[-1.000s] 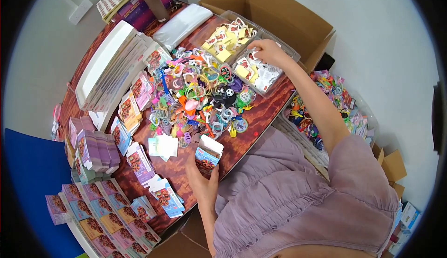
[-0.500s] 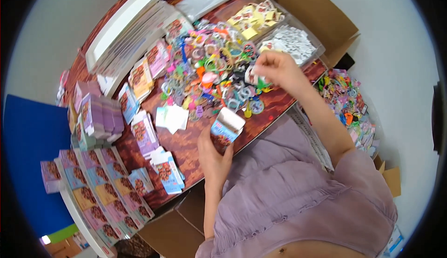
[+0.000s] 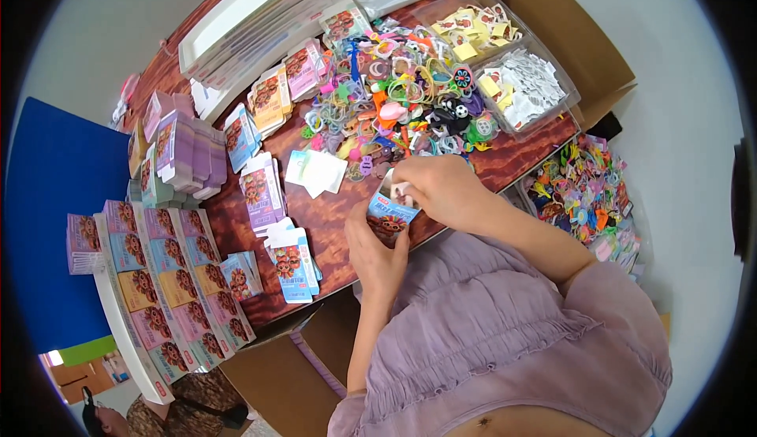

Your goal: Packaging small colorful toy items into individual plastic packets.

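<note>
Two bare hands meet over the near edge of the dark wooden table (image 3: 331, 224), both on one small blue carton (image 3: 388, 218) printed with a cartoon figure. The left hand (image 3: 377, 254) cups the carton from below, fingers curled around its lower part. The right hand (image 3: 438, 191) sits at the carton's open top, fingertips pinched together on a small pale item (image 3: 400, 190) at the mouth; what the item is cannot be told. The carton stands tilted, just off the table edge, above the person's lilac garment (image 3: 505, 334). Just left of the hands lie flat blue cartons (image 3: 293, 262) and white paper slips (image 3: 317, 173). Beyond the hands spreads a heap of colourful small plastic toys (image 3: 394, 98), with a clear tray (image 3: 524, 90) of white pieces at its right. Farther left stand lilac carton stacks (image 3: 185, 149) and a row of filled cartons (image 3: 165, 279). At the far edge lie white flat packs (image 3: 252, 11).
</note>
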`<act>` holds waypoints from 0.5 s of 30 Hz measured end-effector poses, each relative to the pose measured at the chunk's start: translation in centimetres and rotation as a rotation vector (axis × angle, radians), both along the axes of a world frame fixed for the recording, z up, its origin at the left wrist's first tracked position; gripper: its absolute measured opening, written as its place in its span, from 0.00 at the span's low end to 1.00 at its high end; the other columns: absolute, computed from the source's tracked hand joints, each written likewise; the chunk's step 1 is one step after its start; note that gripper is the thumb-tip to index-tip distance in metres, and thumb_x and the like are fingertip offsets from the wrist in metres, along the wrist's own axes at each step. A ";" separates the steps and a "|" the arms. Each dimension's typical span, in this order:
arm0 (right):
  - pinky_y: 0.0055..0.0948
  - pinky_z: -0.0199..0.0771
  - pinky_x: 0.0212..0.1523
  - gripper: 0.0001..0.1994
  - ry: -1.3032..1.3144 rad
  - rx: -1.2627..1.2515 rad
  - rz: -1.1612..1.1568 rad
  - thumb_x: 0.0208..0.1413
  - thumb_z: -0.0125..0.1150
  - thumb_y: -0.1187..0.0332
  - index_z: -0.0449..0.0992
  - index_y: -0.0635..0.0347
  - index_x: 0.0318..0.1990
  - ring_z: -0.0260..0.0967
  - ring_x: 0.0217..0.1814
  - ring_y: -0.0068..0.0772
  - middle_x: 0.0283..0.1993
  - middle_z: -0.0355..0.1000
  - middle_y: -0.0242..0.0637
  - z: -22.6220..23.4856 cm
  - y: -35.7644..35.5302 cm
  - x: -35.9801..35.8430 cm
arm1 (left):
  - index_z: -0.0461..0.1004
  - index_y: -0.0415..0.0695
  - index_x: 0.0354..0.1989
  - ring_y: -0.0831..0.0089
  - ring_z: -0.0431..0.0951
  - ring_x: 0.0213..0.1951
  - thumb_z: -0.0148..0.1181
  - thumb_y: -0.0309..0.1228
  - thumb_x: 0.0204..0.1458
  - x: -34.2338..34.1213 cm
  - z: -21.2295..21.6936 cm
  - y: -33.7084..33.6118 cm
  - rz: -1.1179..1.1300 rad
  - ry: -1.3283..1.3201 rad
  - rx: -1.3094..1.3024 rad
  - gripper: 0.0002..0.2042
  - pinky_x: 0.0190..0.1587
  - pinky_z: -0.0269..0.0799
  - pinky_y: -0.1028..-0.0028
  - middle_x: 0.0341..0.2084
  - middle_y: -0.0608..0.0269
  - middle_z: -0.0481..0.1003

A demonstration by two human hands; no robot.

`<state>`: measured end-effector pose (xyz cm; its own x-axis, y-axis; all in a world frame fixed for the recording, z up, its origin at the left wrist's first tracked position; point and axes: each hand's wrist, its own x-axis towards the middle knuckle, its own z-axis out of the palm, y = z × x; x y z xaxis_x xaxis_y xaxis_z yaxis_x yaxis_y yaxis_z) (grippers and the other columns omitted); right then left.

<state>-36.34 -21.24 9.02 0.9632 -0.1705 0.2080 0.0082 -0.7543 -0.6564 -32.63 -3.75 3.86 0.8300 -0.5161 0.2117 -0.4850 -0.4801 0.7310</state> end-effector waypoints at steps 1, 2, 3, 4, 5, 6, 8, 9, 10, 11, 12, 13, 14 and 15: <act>0.41 0.73 0.34 0.04 0.017 -0.077 -0.040 0.52 0.60 0.73 0.74 0.58 0.35 0.74 0.37 0.43 0.33 0.72 0.39 0.2 0.0 0.0 | 0.60 0.38 0.58 0.47 0.68 0.53 0.72 0.23 0.37 0.0 0.0 0.0 0.005 0.001 -0.002 0.37 0.53 0.66 0.57 0.50 0.45 0.68; 0.41 0.73 0.34 0.04 0.018 -0.079 -0.035 0.52 0.60 0.73 0.74 0.58 0.35 0.74 0.37 0.43 0.33 0.72 0.39 0.3 0.2 0.0 | 0.60 0.38 0.59 0.46 0.68 0.53 0.72 0.23 0.37 0.1 0.0 0.0 -0.005 -0.013 0.003 0.37 0.54 0.66 0.57 0.51 0.45 0.67; 0.41 0.73 0.34 0.04 0.011 -0.138 -0.032 0.52 0.60 0.73 0.74 0.58 0.36 0.74 0.37 0.44 0.33 0.73 0.40 0.4 0.4 0.0 | 0.60 0.38 0.59 0.46 0.68 0.54 0.72 0.23 0.37 0.1 -0.1 0.0 -0.016 -0.026 0.009 0.37 0.54 0.66 0.56 0.52 0.45 0.67; 0.42 0.73 0.35 0.05 0.004 -0.197 -0.030 0.52 0.60 0.73 0.74 0.59 0.37 0.75 0.36 0.45 0.33 0.74 0.41 0.5 0.6 -0.1 | 0.60 0.38 0.59 0.46 0.68 0.54 0.72 0.23 0.37 0.1 -0.1 0.0 -0.013 -0.025 0.007 0.37 0.54 0.66 0.56 0.52 0.45 0.67; 0.42 0.73 0.35 0.05 0.004 -0.198 -0.026 0.52 0.60 0.73 0.74 0.59 0.37 0.75 0.36 0.45 0.33 0.74 0.41 0.6 0.8 -0.1 | 0.60 0.38 0.59 0.46 0.67 0.55 0.72 0.23 0.37 0.0 -0.1 0.0 -0.016 -0.040 0.009 0.37 0.54 0.66 0.56 0.52 0.45 0.67; 0.41 0.73 0.35 0.06 -0.027 -0.161 0.006 0.52 0.60 0.74 0.74 0.60 0.38 0.75 0.37 0.46 0.34 0.74 0.42 0.6 1.0 0.0 | 0.60 0.38 0.59 0.46 0.67 0.55 0.72 0.23 0.37 0.0 -0.1 0.0 -0.020 -0.054 0.012 0.37 0.55 0.66 0.56 0.53 0.45 0.67; 0.40 0.74 0.36 0.07 -0.057 -0.125 0.037 0.51 0.59 0.75 0.74 0.60 0.39 0.75 0.38 0.47 0.35 0.75 0.42 0.6 1.0 0.1 | 0.60 0.37 0.59 0.46 0.67 0.55 0.72 0.23 0.37 0.0 -0.1 0.0 -0.021 -0.049 0.002 0.37 0.55 0.66 0.56 0.52 0.45 0.67; 0.40 0.74 0.37 0.08 -0.019 0.005 0.054 0.51 0.59 0.75 0.74 0.61 0.40 0.76 0.39 0.47 0.35 0.76 0.42 0.5 0.7 0.3 | 0.59 0.37 0.59 0.46 0.67 0.55 0.72 0.23 0.37 0.0 -0.1 0.0 -0.023 -0.044 -0.006 0.37 0.54 0.67 0.56 0.52 0.45 0.66; 0.39 0.75 0.38 0.09 0.018 0.135 0.075 0.50 0.59 0.75 0.74 0.61 0.41 0.76 0.40 0.48 0.36 0.76 0.42 0.4 0.4 0.4 | 0.59 0.37 0.59 0.46 0.67 0.55 0.72 0.23 0.37 0.0 -0.1 0.1 -0.019 -0.045 -0.006 0.37 0.54 0.67 0.56 0.52 0.45 0.66; 0.39 0.75 0.38 0.09 0.017 0.135 0.079 0.50 0.59 0.75 0.74 0.61 0.41 0.76 0.40 0.48 0.36 0.76 0.42 0.5 0.2 0.4 | 0.59 0.37 0.59 0.46 0.68 0.55 0.71 0.23 0.37 0.0 -0.2 0.1 -0.011 -0.010 -0.028 0.37 0.54 0.67 0.57 0.52 0.45 0.66; 0.39 0.75 0.39 0.10 0.049 0.237 0.056 0.50 0.60 0.75 0.73 0.61 0.41 0.76 0.41 0.48 0.36 0.76 0.43 0.8 0.0 0.3 | 0.59 0.37 0.59 0.46 0.68 0.55 0.71 0.22 0.38 -0.1 -0.2 0.2 -0.004 0.025 -0.050 0.37 0.54 0.67 0.57 0.51 0.45 0.66; 0.39 0.75 0.40 0.11 0.084 0.339 0.030 0.50 0.60 0.75 0.73 0.61 0.42 0.76 0.41 0.48 0.36 0.76 0.43 0.9 -0.1 0.1 | 0.59 0.37 0.59 0.46 0.68 0.55 0.71 0.22 0.38 -0.2 -0.2 0.1 -0.002 0.026 -0.050 0.37 0.54 0.67 0.57 0.51 0.45 0.66; 0.39 0.75 0.40 0.11 0.085 0.339 0.032 0.50 0.60 0.75 0.73 0.61 0.42 0.76 0.41 0.48 0.36 0.76 0.43 1.1 0.0 0.0 | 0.59 0.37 0.59 0.46 0.68 0.55 0.71 0.22 0.38 -0.2 -0.3 0.0 -0.008 0.032 -0.054 0.37 0.54 0.67 0.57 0.51 0.45 0.66; 0.39 0.75 0.41 0.11 0.103 0.216 0.047 0.50 0.61 0.74 0.73 0.60 0.42 0.76 0.43 0.46 0.37 0.76 0.42 1.1 0.1 -0.1 | 0.59 0.37 0.59 0.46 0.68 0.54 0.71 0.22 0.37 -0.3 -0.3 -0.1 -0.015 0.038 -0.057 0.37 0.53 0.68 0.57 0.51 0.45 0.66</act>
